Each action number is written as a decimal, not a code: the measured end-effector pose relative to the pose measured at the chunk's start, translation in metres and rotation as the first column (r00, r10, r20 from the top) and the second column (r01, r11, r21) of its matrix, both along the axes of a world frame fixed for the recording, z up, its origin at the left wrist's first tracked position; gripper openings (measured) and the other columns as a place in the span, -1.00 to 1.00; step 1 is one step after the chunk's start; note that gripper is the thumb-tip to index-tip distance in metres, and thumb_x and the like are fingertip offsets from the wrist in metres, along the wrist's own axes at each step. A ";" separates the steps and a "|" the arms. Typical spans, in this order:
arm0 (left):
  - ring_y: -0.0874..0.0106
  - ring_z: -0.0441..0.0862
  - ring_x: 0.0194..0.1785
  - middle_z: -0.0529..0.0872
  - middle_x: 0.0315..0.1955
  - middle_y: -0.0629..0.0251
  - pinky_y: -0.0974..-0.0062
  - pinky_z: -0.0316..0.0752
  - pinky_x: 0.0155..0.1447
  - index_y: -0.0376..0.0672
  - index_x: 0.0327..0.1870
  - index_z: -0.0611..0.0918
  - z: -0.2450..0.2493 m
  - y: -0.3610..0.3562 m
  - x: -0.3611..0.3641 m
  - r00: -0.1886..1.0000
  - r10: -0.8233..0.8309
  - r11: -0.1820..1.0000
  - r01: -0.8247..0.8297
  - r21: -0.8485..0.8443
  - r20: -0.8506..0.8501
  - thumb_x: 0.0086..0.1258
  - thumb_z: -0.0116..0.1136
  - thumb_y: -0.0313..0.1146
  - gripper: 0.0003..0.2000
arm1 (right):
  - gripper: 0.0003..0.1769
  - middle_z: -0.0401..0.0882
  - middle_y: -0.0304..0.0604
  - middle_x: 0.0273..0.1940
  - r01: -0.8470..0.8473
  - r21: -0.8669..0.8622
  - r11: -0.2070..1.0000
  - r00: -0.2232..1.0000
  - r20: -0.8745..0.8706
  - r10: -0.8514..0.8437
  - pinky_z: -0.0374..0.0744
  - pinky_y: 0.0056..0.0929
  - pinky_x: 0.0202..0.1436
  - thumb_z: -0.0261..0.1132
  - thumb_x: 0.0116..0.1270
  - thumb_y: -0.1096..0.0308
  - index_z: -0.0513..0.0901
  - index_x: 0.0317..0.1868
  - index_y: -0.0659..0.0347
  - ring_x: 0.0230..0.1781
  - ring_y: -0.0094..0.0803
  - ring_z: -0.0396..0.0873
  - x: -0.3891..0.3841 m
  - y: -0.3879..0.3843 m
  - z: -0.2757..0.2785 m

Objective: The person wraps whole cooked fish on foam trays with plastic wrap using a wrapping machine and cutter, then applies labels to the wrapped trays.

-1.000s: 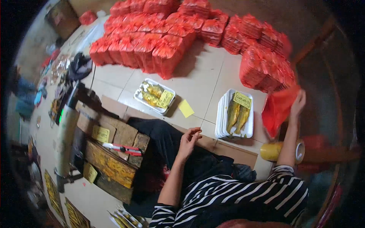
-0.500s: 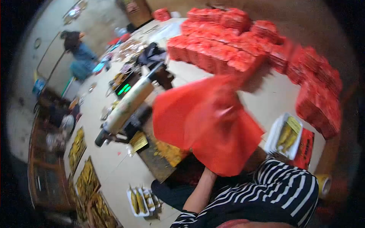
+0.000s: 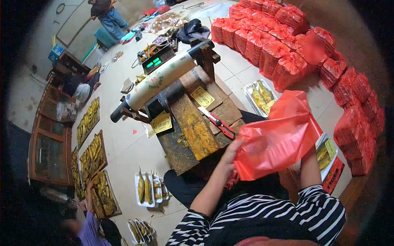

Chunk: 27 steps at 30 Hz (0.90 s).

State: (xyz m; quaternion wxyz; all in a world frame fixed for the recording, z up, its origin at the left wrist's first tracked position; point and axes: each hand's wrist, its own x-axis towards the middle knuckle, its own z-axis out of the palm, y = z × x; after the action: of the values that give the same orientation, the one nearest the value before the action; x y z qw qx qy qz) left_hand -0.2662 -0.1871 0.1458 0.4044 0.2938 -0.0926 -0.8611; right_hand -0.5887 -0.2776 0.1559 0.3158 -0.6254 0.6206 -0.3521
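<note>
A thin red plastic bag is spread out in front of my chest, billowing and partly see-through. My left hand grips its left edge, fingers closed on the plastic. My right forearm reaches up behind the bag, and the bag hides my right hand's fingers. Just beyond my left hand, a red utility knife lies on cardboard beside a wooden board stained yellow. To the right of the bag is a white tray of yellowish fish with a yellow label.
A large film roll rests on a wooden stand ahead. Beyond it, a scale glows green. Filled red bags stack at the right. Fish trays lie on the left floor. One person sits lower left; another stands far back.
The red bag has moved right and lower, from billowing wide over the board to lying between my arms. My view has shifted, bringing the knife and the person at lower left into sight.
</note>
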 end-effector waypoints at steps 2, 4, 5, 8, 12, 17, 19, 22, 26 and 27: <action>0.30 0.50 0.07 0.51 0.06 0.23 0.17 0.39 0.17 -0.10 0.14 0.40 -0.030 0.019 -0.036 0.988 -0.012 0.992 0.031 0.122 -0.152 0.16 0.20 -0.01 -0.44 | -0.79 0.45 -0.17 -0.39 0.015 0.027 1.000 1.000 -0.003 -0.015 0.43 -0.36 -0.24 0.05 0.31 0.26 0.43 -0.27 0.26 -0.37 -0.29 0.44 -0.011 0.016 -0.006; 0.31 0.46 0.12 0.48 0.09 0.25 0.19 0.34 0.21 -0.09 0.16 0.39 -0.050 0.044 -0.064 0.928 -0.081 0.963 0.168 0.213 -0.364 0.14 0.19 0.04 -0.40 | -0.78 0.46 -0.17 -0.39 0.035 0.061 0.998 0.999 0.000 -0.035 0.44 -0.35 -0.24 0.05 0.30 0.26 0.43 -0.26 0.26 -0.37 -0.28 0.45 -0.024 0.031 -0.012; 0.31 0.44 0.14 0.47 0.11 0.25 0.21 0.32 0.23 -0.08 0.16 0.39 -0.057 0.057 -0.072 0.903 -0.091 0.961 0.190 0.202 -0.420 0.16 0.18 0.02 -0.42 | -0.78 0.46 -0.16 -0.39 0.041 0.079 0.996 0.999 0.004 -0.042 0.44 -0.34 -0.24 0.05 0.30 0.26 0.43 -0.26 0.26 -0.37 -0.27 0.45 -0.029 0.037 -0.016; 0.35 0.42 0.15 0.47 0.10 0.29 0.26 0.30 0.25 -0.07 0.11 0.39 -0.023 0.052 -0.055 0.876 -0.127 0.987 0.157 0.027 -0.465 0.26 0.14 -0.22 -0.59 | -0.78 0.47 -0.15 -0.39 0.067 0.105 0.992 0.998 0.009 -0.068 0.45 -0.33 -0.24 0.06 0.29 0.25 0.43 -0.25 0.27 -0.37 -0.25 0.46 -0.038 0.043 -0.025; 0.45 0.49 -0.01 0.54 -0.11 0.33 0.39 0.40 0.10 -0.10 -0.17 0.40 0.050 0.028 -0.007 0.985 0.150 0.896 -0.170 -0.410 -0.079 0.18 0.22 -0.28 -0.71 | -0.77 0.48 -0.13 -0.39 0.083 0.118 0.990 0.996 0.001 -0.084 0.45 -0.31 -0.24 0.07 0.28 0.25 0.43 -0.24 0.27 -0.38 -0.22 0.48 -0.044 0.033 -0.031; 0.53 0.55 -0.18 0.59 -0.23 0.34 0.62 0.42 -0.04 -0.23 0.03 0.34 0.014 0.038 -0.016 0.994 0.035 0.973 -0.010 -0.230 0.103 0.19 0.23 -0.38 -0.58 | -0.75 0.50 -0.11 -0.39 0.128 0.118 0.985 0.989 -0.096 -0.116 0.46 -0.28 -0.24 0.08 0.27 0.24 0.44 -0.23 0.28 -0.38 -0.18 0.50 -0.057 0.014 -0.036; 0.54 0.55 -0.19 0.59 -0.20 0.32 0.62 0.43 -0.07 -0.25 0.05 0.34 -0.025 0.057 -0.016 0.960 0.075 0.985 -0.029 -0.172 0.270 0.19 0.23 -0.38 -0.56 | -0.75 0.51 -0.10 -0.39 0.195 0.040 0.980 0.926 -0.338 -0.171 0.47 -0.27 -0.24 0.09 0.26 0.24 0.44 -0.23 0.28 -0.38 -0.17 0.50 -0.059 0.018 -0.038; 0.56 0.55 -0.21 0.59 -0.18 0.31 0.64 0.44 -0.11 -0.24 0.05 0.38 -0.065 0.092 -0.019 0.869 0.078 0.989 -0.005 -0.150 0.489 0.20 0.23 -0.34 -0.57 | -0.79 0.50 -0.02 -0.38 0.214 -0.280 0.936 0.646 -0.678 -0.350 0.47 -0.23 -0.30 0.10 0.21 0.36 0.47 -0.20 0.31 -0.43 -0.08 0.48 -0.030 0.051 -0.025; 0.58 0.55 -0.25 0.61 -0.23 0.34 0.66 0.45 -0.17 -0.19 -0.05 0.48 -0.081 0.098 -0.019 0.853 -0.082 0.994 0.032 0.106 0.515 0.24 0.19 -0.26 -0.68 | -0.85 0.49 -0.15 -0.40 0.193 -0.164 0.967 0.980 -0.024 -0.200 0.45 -0.45 -0.32 0.12 0.21 0.44 0.53 -0.22 0.28 -0.45 -0.43 0.45 0.056 0.075 -0.005; 0.61 0.55 -0.29 0.62 -0.31 0.39 0.66 0.46 -0.23 -0.13 -0.16 0.52 -0.060 0.086 -0.017 0.846 -0.168 0.980 0.086 0.182 0.507 0.28 0.13 -0.22 -0.77 | -0.86 0.45 -0.24 -0.44 -0.025 0.090 0.996 0.982 0.189 0.008 0.41 -0.58 -0.33 0.11 0.24 0.43 0.52 -0.23 0.28 -0.43 -0.61 0.39 0.078 0.091 -0.006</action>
State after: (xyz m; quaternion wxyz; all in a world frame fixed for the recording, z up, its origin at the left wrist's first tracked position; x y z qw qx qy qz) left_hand -0.2835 -0.1009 0.0860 0.2827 0.5383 -0.1519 -0.7793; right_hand -0.5106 -0.1866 0.1496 0.4045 -0.5791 0.5984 -0.3780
